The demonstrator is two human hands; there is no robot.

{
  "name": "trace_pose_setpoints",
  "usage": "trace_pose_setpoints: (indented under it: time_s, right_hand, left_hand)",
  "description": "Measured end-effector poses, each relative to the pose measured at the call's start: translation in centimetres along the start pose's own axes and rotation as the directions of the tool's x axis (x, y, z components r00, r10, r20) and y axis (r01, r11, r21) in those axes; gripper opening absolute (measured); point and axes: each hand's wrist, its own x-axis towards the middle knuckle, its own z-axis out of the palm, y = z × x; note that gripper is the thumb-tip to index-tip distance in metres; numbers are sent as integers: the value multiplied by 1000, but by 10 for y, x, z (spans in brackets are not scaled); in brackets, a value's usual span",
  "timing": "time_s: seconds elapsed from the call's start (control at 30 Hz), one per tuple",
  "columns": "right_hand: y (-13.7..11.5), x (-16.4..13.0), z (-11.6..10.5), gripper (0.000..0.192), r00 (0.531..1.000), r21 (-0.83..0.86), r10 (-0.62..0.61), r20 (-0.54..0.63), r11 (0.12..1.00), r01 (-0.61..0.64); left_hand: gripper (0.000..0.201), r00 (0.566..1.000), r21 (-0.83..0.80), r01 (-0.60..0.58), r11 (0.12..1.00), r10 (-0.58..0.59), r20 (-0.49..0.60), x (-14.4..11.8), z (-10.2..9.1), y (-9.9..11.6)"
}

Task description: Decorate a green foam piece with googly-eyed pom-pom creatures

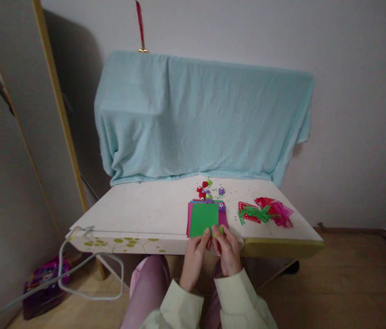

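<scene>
In the head view, the left grip (194, 259) was pinched on the green sheet (203, 219) near its lower edge, and the right grip (229, 252) was closed around a small green object (218, 231) at that sheet's lower right corner. The sheet was above the coloured stack (224, 221), near the front edge of the bench (138, 205). White bench top stretched broadly leftward; rightward, punched strips (257, 213) narrowed the room. Small eyed figures (208, 197) crowded the stack's far edge.
</scene>
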Motion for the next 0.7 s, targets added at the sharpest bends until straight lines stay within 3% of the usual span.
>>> trace_pose_setpoints:
  time_s: [0.17, 0.3, 0.43, 0.7]
  right_hand:
    - [-1, -1, -3, 32, 999, -39, 40, 10, 998, -39]
    - [-2, -4, -2, 32, 998, -56, 51, 37, 997, -49]
    - [-4, -2, -7, 30, 996, -70, 66, 68, 996, -61]
    - [-6, 0, -16, 33, 996, -81, 84, 16, 993, -82]
  left_hand:
    - [39, 993, 54, -24, 998, 30, -112, 0, -4, -2]
    - [31, 989, 12, -85, 996, 86, -117, 0, -3, 2]
    - [33, 991, 81, -87, 993, 94, -99, 0, -6, 3]
    - [36, 996, 99, -65, 993, 70, -49, 0, -7, 3]
